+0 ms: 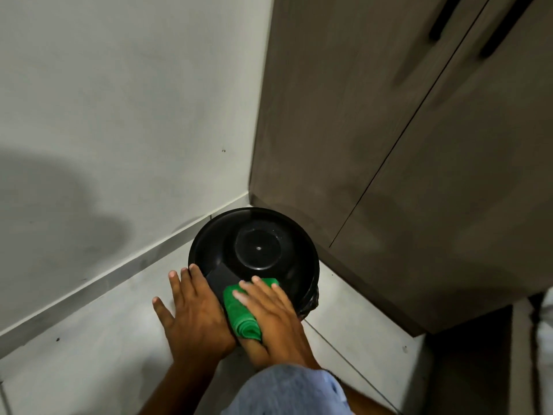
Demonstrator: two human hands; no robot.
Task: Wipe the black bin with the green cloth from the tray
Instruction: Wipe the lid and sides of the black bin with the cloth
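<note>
A round black bin point(254, 250) stands on the floor in the corner between the wall and a cabinet, its glossy lid facing up. A folded green cloth point(241, 310) lies on the near edge of the lid. My right hand point(272, 313) presses flat on the cloth, fingers spread over it. My left hand point(191, 310) rests against the bin's near left side with fingers apart, steadying it. A black bag edge shows at the bin's right side. No tray is in view.
A white wall point(119, 100) with a grey skirting runs behind and left of the bin. A tall brown cabinet point(404, 175) with black handles stands to the right. Light grey floor tiles point(89, 354) spread to the left and front.
</note>
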